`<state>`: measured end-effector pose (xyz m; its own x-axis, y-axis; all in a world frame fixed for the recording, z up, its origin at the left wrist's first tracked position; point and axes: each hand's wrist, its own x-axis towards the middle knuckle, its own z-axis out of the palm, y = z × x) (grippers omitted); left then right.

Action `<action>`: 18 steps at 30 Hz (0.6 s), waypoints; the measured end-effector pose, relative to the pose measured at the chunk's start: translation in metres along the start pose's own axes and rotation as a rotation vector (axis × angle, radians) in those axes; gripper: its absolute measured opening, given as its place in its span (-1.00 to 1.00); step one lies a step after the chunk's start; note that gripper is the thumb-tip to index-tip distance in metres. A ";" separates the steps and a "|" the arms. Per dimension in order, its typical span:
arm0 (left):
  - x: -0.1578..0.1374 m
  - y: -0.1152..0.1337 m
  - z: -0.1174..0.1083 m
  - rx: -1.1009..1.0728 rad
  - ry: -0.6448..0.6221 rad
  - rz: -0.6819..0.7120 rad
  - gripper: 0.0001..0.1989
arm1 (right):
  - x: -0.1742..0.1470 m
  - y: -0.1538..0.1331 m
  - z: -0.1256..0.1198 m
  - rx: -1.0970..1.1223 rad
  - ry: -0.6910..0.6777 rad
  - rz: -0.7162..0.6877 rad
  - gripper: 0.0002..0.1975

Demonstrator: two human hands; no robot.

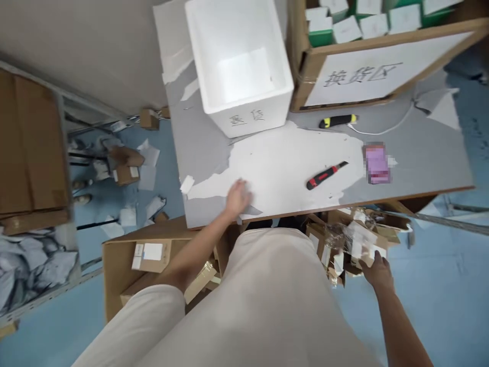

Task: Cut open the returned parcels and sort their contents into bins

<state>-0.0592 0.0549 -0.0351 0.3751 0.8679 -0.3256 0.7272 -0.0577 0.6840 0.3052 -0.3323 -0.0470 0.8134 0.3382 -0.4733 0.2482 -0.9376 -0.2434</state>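
Observation:
My left hand point(237, 199) is over the front edge of the table, on or just above its torn white surface; its fingers are smeared by motion and nothing shows in them. Low on the right, beside the table, my right hand point(379, 271) has its thumb and fingers at the edge of a small cardboard box point(367, 253) with a white label, and appears to grip it. Clear plastic wrap point(353, 232) and opened cartons lie around that box. A red and black utility knife point(324, 176) with its blade out lies on the table between the two hands.
A white foam box point(246, 109) and a carton point(305, 84) of green-and-white boxes stand at the back. A yellow-black cutter point(338, 121), a cable and a blurred pink item point(377, 164) lie on the right. A large carton point(114, 265) of boxes stands below left; scraps litter the floor.

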 end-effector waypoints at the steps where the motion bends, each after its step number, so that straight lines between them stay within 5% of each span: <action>1: 0.008 -0.025 -0.029 0.122 0.131 -0.067 -0.47 | 0.005 -0.016 0.003 0.012 -0.045 -0.089 -0.32; 4: 0.023 -0.093 -0.102 0.309 0.381 -0.338 -0.40 | 0.005 -0.104 0.016 0.051 -0.144 -0.413 -0.44; 7: 0.031 -0.138 -0.133 0.246 0.363 -0.477 -0.54 | -0.015 -0.219 0.045 0.135 -0.232 -0.682 -0.51; 13: 0.030 -0.157 -0.100 0.152 0.345 -0.467 -0.80 | -0.072 -0.410 0.163 0.181 -0.709 -1.146 -0.47; 16: 0.024 -0.140 -0.070 0.081 0.304 -0.404 -0.74 | -0.090 -0.456 0.217 0.160 -0.815 -1.118 -0.32; 18: 0.015 -0.124 -0.054 -0.007 0.286 -0.295 -0.72 | -0.094 -0.461 0.236 0.164 -0.793 -1.104 -0.25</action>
<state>-0.1746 0.1021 -0.0897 -0.0252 0.9489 -0.3145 0.7755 0.2171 0.5929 -0.0100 0.0871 -0.0897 -0.2953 0.9040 -0.3090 0.4554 -0.1511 -0.8774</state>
